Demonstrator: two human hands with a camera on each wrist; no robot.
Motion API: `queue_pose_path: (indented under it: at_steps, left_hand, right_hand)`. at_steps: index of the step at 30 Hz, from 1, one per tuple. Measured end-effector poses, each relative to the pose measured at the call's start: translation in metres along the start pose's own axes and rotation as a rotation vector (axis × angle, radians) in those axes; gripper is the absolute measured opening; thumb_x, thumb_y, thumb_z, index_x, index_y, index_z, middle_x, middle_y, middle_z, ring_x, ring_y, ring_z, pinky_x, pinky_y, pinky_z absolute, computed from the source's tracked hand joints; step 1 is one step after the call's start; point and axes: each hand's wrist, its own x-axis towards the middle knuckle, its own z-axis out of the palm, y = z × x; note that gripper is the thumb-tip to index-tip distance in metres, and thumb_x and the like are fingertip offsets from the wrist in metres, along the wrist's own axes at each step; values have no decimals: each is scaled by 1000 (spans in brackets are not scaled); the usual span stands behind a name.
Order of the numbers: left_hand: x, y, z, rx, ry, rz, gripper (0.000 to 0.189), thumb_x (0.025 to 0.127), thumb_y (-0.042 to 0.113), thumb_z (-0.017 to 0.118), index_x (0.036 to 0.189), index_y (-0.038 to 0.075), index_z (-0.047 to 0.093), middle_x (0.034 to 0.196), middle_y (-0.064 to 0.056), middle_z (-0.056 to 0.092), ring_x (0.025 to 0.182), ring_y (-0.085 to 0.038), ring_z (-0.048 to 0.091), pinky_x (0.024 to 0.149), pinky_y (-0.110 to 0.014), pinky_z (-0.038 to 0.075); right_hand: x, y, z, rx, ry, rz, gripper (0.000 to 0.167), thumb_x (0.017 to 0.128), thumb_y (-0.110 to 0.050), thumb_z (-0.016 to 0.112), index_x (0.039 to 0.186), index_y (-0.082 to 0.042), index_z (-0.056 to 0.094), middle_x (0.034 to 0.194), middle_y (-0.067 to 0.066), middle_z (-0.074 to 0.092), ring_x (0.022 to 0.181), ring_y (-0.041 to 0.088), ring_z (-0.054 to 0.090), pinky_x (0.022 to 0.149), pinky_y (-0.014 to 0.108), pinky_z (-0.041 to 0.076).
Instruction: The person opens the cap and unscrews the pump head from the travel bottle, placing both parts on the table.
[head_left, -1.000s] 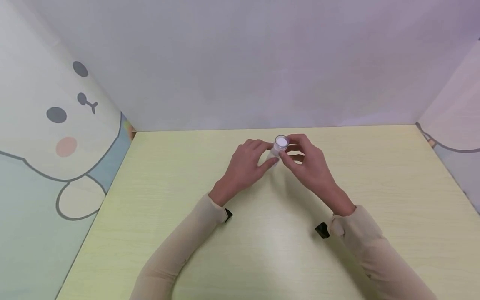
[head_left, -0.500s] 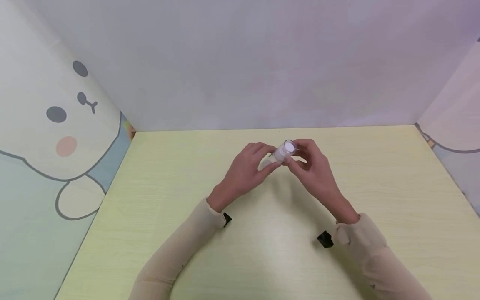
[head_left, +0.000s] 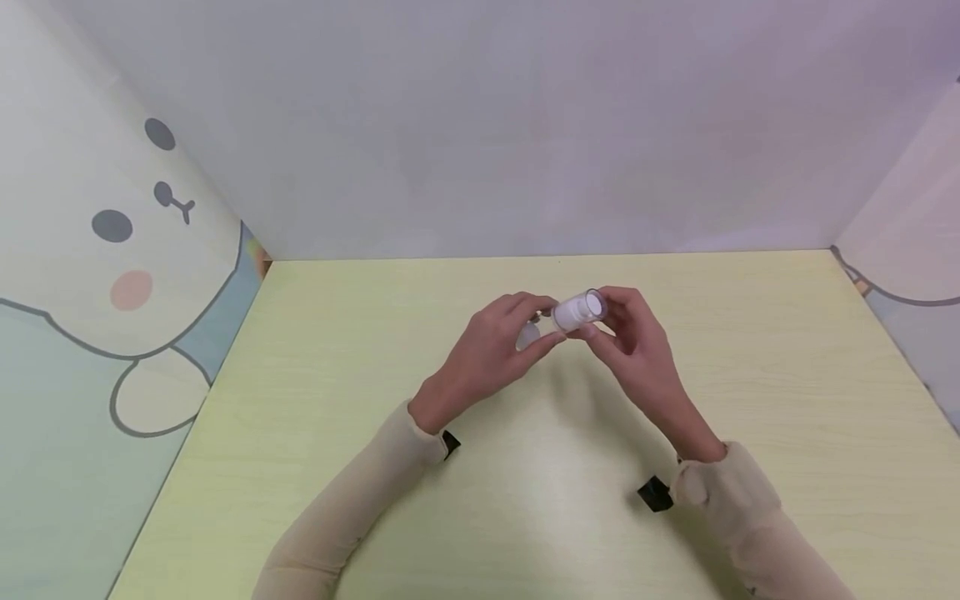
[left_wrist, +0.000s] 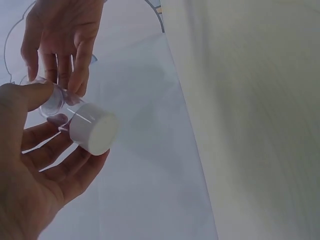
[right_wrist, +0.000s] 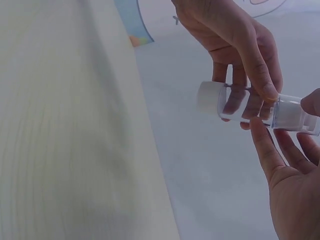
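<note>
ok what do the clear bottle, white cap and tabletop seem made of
Clear bottle: plastic or glass, see-through with glossy highlights. White cap: probably plastic, smooth and opaque. Tabletop: wood or wood-look laminate, faint grain and soft sheen.

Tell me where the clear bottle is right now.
In the head view, the clear bottle is just right of centre, tilted, held between the left hand and right hand.

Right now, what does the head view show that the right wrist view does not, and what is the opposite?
Only the head view: the beige left sleeve, the right sleeve and a black piece near the right cuff.
Only the right wrist view: fingers of the left hand seen through the transparent container.
Both: that hand and the right hand holding the container, plus the pale tabletop.
</note>
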Motion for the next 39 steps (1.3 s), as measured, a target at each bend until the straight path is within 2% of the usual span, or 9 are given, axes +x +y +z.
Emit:
queue_pose_path:
  at_steps: [6, 9, 12, 17, 23, 27, 33, 39]
  left_hand:
    - [-2, 5, -2, 15, 1, 14, 38, 98, 31, 75, 125, 7, 67, 115, -3, 73, 93, -14, 65, 79, -24, 57]
    - [-3, 5, -4, 32, -6, 23, 36, 98, 32, 75, 123, 8, 68, 113, -3, 73, 92, -14, 64, 78, -24, 57]
    - [-4, 5, -5, 63, -19, 34, 35, 97, 33, 76, 122, 10, 70, 111, -2, 74, 93, -14, 64, 79, -25, 57]
    - [-7, 5, -7, 131, -19, 70, 35, 96, 34, 78, 122, 12, 71, 110, -1, 72, 96, -16, 63, 78, -25, 58]
    - [-9, 6, -6, 205, 22, 119, 33, 94, 33, 79, 121, 13, 72, 112, -2, 69, 99, -18, 60, 76, -23, 58]
    - [-10, 7, -6, 239, 43, 132, 33, 94, 33, 80, 120, 14, 72, 109, -4, 69, 98, -19, 60, 75, -22, 57]
    - [-9, 9, -8, 296, 55, 140, 32, 94, 35, 79, 117, 14, 72, 106, -4, 69, 92, -20, 59, 73, -23, 55]
    - [-10, 10, -11, 313, 54, 143, 32, 93, 35, 80, 116, 14, 71, 104, -5, 68, 89, -21, 56, 70, -24, 52]
  right_hand:
    - [-5, -1, 0, 57, 1, -66, 49, 97, 17, 56, 141, -1, 46, 132, 3, 57, 122, 12, 63, 96, 18, 58]
    - [-6, -1, -1, 59, -5, -104, 54, 95, 20, 56, 144, 3, 43, 133, 4, 57, 122, 13, 62, 97, 18, 57]
    - [-6, -4, -2, 40, -18, -97, 54, 94, 20, 59, 143, 7, 42, 134, 3, 58, 122, 13, 61, 100, 19, 57]
    - [-9, -5, -3, -51, -44, -77, 54, 91, 19, 65, 141, 8, 47, 134, 6, 59, 122, 14, 60, 102, 18, 55]
    - [-12, -1, -3, -206, -65, -143, 50, 88, 20, 69, 134, 3, 59, 127, 13, 61, 114, 12, 62, 100, 17, 55]
    - [-13, -1, -1, -244, -42, -171, 51, 84, 23, 71, 131, 4, 61, 125, 12, 63, 112, 11, 62, 99, 18, 56]
    - [-15, -4, 5, -274, 17, -166, 52, 81, 23, 74, 128, 2, 64, 124, 13, 64, 112, 11, 63, 99, 20, 57]
    - [-17, -5, 11, -309, 54, -194, 52, 80, 23, 75, 126, 1, 66, 122, 14, 66, 108, 8, 64, 96, 18, 58]
